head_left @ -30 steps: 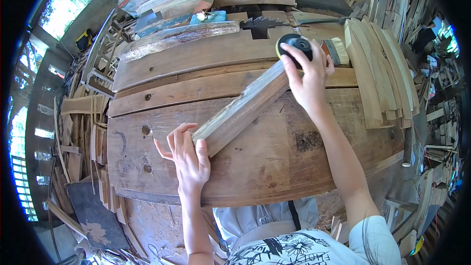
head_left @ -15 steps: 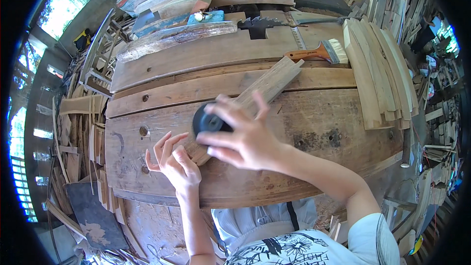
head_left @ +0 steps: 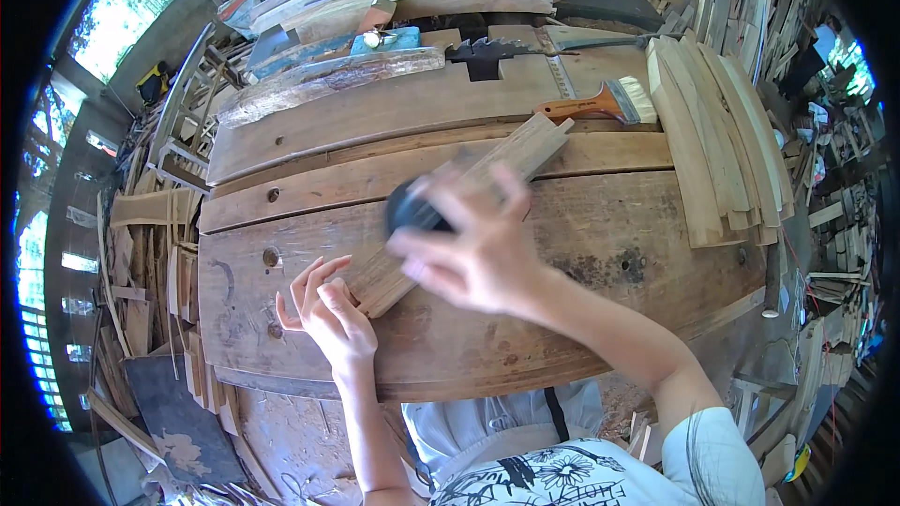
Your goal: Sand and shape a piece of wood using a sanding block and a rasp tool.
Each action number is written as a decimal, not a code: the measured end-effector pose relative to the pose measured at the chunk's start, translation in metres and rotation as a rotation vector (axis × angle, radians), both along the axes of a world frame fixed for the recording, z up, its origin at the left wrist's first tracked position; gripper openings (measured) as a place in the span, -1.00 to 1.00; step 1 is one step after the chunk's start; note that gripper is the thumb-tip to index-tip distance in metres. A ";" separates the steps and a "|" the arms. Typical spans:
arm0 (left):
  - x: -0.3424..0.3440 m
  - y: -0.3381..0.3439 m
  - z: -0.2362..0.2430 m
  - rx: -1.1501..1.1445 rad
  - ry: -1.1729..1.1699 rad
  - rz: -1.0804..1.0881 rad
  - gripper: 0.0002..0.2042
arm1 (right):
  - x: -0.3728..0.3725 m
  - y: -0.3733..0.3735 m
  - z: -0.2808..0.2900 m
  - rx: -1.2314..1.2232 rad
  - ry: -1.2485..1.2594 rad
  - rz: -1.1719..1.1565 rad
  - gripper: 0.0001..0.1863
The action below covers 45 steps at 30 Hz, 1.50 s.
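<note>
A narrow wooden board (head_left: 511, 152) lies slanted across the workbench, its near end toward my left hand. My right hand (head_left: 473, 244), blurred by motion, grips a black round pad (head_left: 405, 211) like a sanding disc, and presses over the middle of the board. Its underside is hidden. My left hand (head_left: 330, 314) is at the near end of the board with its fingers apart and loosely bent, the thumb side close against the wood. Whether it actually touches the end, I cannot tell.
The worn workbench (head_left: 600, 215) has holes and a long groove. Beyond the board lie a wide brush (head_left: 619, 101), a toothed saw blade (head_left: 487, 49) and a plastic-wrapped beam (head_left: 328, 84). Thin wooden slats (head_left: 698, 150) are stacked at the right. More lumber leans around the walls.
My right hand and the black pad have slid slightly up and to the right along the board. More of the board's near end shows. My left hand stays almost in place.
</note>
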<state>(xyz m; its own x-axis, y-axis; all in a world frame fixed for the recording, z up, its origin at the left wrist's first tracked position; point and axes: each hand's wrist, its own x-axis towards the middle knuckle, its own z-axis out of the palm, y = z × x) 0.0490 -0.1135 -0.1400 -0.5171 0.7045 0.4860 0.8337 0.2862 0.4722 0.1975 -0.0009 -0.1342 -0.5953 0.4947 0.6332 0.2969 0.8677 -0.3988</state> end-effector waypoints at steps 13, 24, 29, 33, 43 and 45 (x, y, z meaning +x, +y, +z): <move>-0.004 0.002 -0.007 0.021 0.015 0.144 -0.40 | 0.050 0.075 -0.010 0.057 -0.053 -0.691 -0.81; -0.001 0.002 0.004 0.307 0.078 -0.034 -0.57 | 0.019 0.017 0.001 -0.027 -0.224 -0.141 -0.67; -0.003 -0.002 0.004 0.376 0.024 -0.077 -0.80 | 0.041 0.058 -0.001 0.033 -0.237 -0.687 -0.61; -0.004 -0.005 0.004 0.340 0.121 -0.132 -0.83 | 0.032 0.036 0.008 -0.025 -0.341 -0.483 -0.56; 0.043 0.026 0.031 0.106 0.151 -0.355 -0.42 | 0.046 0.072 0.008 -0.187 0.253 -0.043 -0.49; 0.056 0.045 0.035 -0.077 0.177 -0.334 -0.47 | 0.067 0.093 0.000 0.025 0.168 -0.333 -0.60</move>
